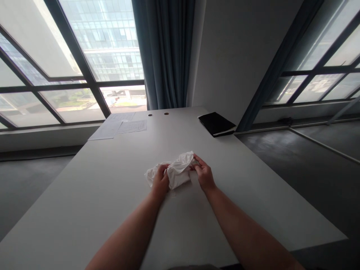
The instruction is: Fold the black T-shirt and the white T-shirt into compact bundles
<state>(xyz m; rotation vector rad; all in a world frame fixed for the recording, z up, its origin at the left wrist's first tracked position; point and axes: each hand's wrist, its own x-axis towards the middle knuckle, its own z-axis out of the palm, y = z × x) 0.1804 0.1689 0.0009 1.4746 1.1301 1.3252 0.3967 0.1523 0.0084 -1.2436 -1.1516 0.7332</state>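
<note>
A crumpled white cloth (180,170) with gathered edges is held between my two hands, just above the middle of the white table. My left hand (161,180) is closed on the cloth near its centre, and a bunched part sticks out to the left of it. At the right end, my right hand (204,175) pinches the edge between thumb and fingers. Some fingertips of both hands are hidden by the fabric. What kind of cloth item it is, I cannot make out.
The white table (92,210) stretches from me toward a wall. A black folder (217,123) lies at its far right. Printed paper sheets (132,126) lie at the far left. Two round holes (166,113) pierce the far edge. Beyond stand a blue curtain (165,56) and windows.
</note>
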